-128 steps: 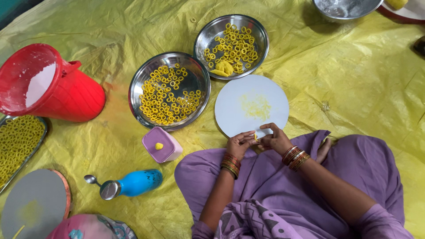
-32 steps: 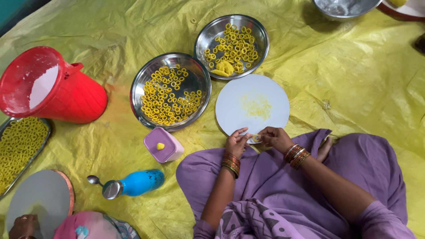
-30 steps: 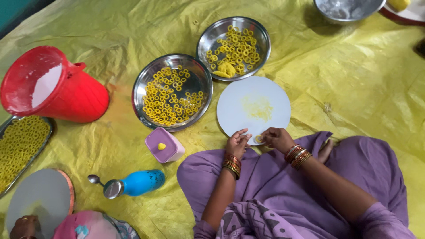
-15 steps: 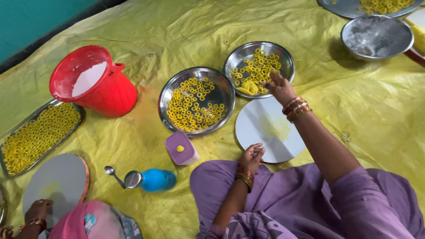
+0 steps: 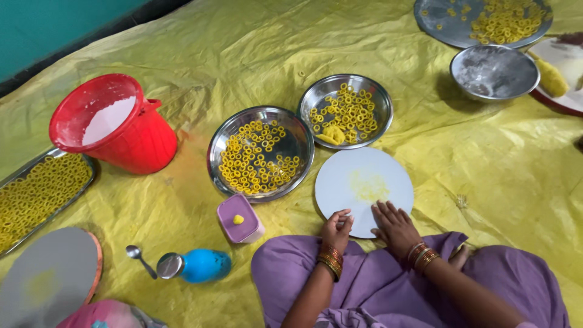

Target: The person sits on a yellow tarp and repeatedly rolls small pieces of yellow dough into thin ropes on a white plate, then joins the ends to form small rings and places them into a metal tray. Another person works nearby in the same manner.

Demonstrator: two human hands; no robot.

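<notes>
**Right hand back on the board, both hands down at its near edge**

Quick update from my feed: half a second ago the right hand was stretched out to the steel bowl of rings at 12 o'clock. Now it's pulled back, and the right hand (image 5: pixel 396 223) lies flat, fingers spread, palm down on the round white board (image 5: pixel 363 182). The left hand (image 5: pixel 337 223) sits just beside it at the board's 7 o'clock edge, fingers curled loosely; I can't tell if it's pinching a bit of dough. My read is that something picked from the bowl is being rolled under that right palm, but it's hidden.

The board sits right in front of the lap, with a yellow smear in its middle. The smaller steel bowl (image 5: pixel 346 112) touches its 12 o'clock edge, the bigger one (image 5: pixel 261 153) sits at 10.

Container-wise: a small lilac box (image 5: pixel 240 218) with a yellow lump at 9 o'clock from the board, a blue bottle (image 5: pixel 197 265) lying on its side at 8, and a red bucket (image 5: pixel 115 124) with white powder further out at 10. No labels I can make out.
</notes>
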